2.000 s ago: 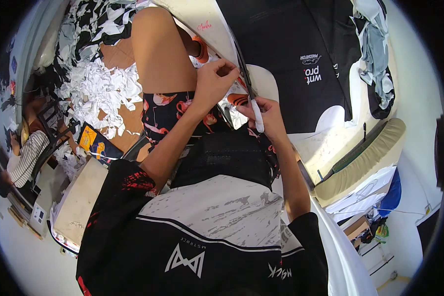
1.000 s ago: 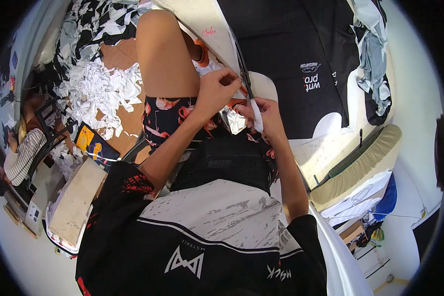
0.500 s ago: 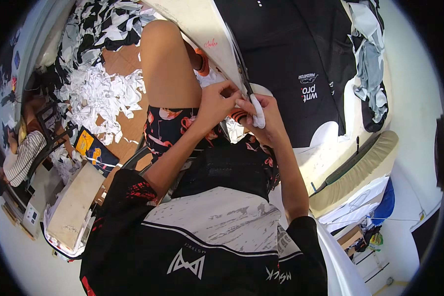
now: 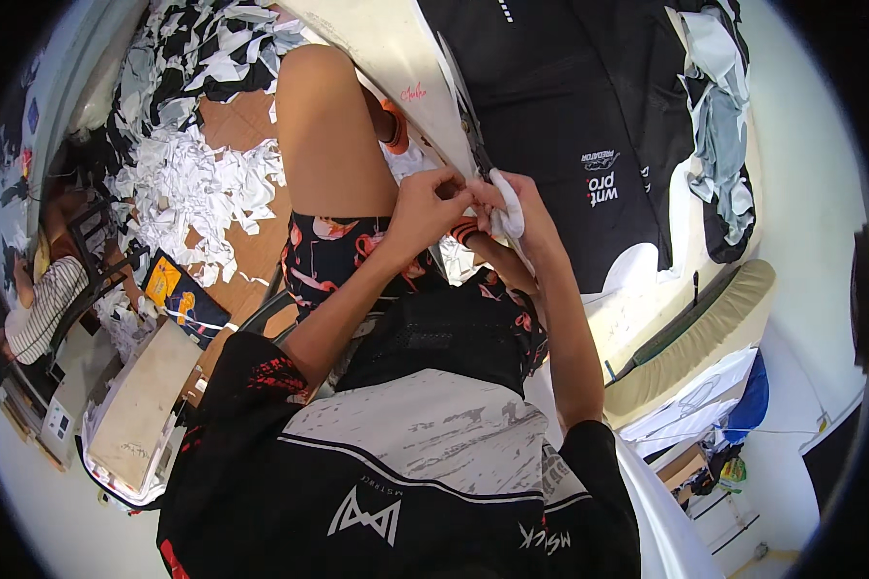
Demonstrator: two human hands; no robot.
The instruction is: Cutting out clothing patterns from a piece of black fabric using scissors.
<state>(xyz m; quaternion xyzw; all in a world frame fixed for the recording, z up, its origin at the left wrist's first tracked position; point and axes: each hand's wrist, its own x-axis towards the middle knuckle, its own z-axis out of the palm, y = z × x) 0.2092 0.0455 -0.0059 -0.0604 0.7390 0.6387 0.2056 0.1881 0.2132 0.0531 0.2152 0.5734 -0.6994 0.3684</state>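
Observation:
My right hand [image 4: 533, 224] is closed around scissors [image 4: 474, 135], whose handle is wrapped in white. Their dark blades point away from me, along the edge of the pale table. Beside it my left hand [image 4: 425, 214] is pinched, its fingertips meeting the right hand's fingers above my lap. Whatever sits between those fingertips is too small to make out. A black fabric piece [image 4: 541, 125] with white print lies on the table to the right of the scissors.
White and black fabric scraps [image 4: 188, 193] litter the brown floor at left. Grey and white cloth [image 4: 719, 125] is heaped at the table's right end. A beige padded board [image 4: 695, 333] stands near right. Another person in a striped top [image 4: 48, 304] sits far left.
My right hand and the scissors have shifted slightly up and turned, with more of the blades showing. My left hand keeps its pinch in nearly the same place.

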